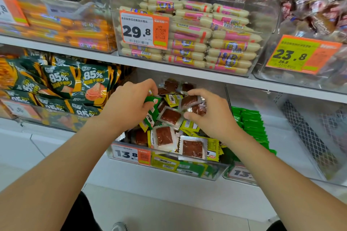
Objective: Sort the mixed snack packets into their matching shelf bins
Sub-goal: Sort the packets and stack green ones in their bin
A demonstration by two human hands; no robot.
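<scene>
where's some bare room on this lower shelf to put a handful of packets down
Bare floor in the right bin, between the green packets and the wire mesh. Bare white shelf in front of the 85% packets. The mixed bin is crowded.

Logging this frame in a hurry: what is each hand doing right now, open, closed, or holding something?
Left hand: grips green packets.
Right hand: grips clear packets of brown squares.
</scene>
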